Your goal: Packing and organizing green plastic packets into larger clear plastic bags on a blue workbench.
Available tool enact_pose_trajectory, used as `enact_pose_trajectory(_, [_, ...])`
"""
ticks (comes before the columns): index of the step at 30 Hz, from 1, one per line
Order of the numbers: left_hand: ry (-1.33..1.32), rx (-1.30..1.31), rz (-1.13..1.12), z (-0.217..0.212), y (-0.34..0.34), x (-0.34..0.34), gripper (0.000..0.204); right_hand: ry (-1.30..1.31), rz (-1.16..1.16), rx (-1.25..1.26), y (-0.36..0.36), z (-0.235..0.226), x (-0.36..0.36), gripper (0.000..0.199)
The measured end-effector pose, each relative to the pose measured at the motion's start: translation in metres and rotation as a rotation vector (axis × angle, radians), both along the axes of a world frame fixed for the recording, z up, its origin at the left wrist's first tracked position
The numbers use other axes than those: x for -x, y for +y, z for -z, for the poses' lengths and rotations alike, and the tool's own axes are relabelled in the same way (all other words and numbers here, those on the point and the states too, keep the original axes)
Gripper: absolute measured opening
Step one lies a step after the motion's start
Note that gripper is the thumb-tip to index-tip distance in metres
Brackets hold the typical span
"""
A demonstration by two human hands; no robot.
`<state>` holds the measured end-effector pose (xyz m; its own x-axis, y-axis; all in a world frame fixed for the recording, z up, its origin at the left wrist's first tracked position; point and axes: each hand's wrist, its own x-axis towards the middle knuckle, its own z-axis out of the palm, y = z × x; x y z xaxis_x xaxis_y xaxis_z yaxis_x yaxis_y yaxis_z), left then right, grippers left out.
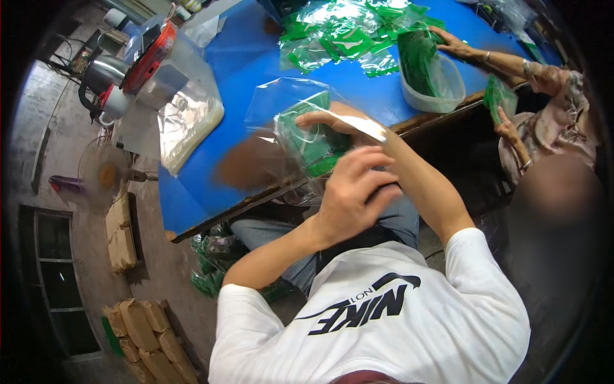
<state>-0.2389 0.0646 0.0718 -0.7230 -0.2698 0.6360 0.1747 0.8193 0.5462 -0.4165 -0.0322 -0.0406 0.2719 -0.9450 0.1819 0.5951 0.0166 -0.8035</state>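
Observation:
My right hand (pixel 339 123) is closed on a stack of green packets (pixel 320 137), its thumb lying across the top. A large clear plastic bag (pixel 263 105) surrounds the stack and spreads over the table's near edge. Just in front of my body, my left hand (pixel 358 185) hovers beside my right wrist. Its fingers are loosely curled and apart, and I see nothing between them. How far my right hand reaches inside the bag is hidden by glare.
Loose green packets (pixel 348 38) cover the far side of the blue table (pixel 236 51). A co-worker's hand (pixel 451 43) touches packets in a clear tub (pixel 441 96); the other holds a green packet (pixel 499 99). Clear bags (pixel 192 121) lie left. Brown parcels (pixel 150 336) sit on the floor.

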Motion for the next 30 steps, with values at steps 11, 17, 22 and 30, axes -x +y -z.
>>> enact_pose_trajectory(11, [-1.158,0.106,0.051,-0.089,-0.174,0.038,0.035,0.839,0.26,-0.102,0.043,-0.115,-0.066,0.03])
enact_pose_trajectory(17, [-0.832,0.077,0.023,-0.08,-0.165,0.039,0.028,0.644,0.195,0.03,0.051,-0.111,-0.063,0.037])
enact_pose_trajectory(22, [-0.558,0.341,0.099,-0.077,-0.084,0.081,0.019,0.203,0.05,0.207,0.05,-0.098,-0.063,0.033])
enact_pose_trajectory(30, [0.373,-0.178,-0.491,-0.02,-0.061,-0.065,0.033,0.514,-0.012,-0.234,0.033,-0.08,-0.056,0.043])
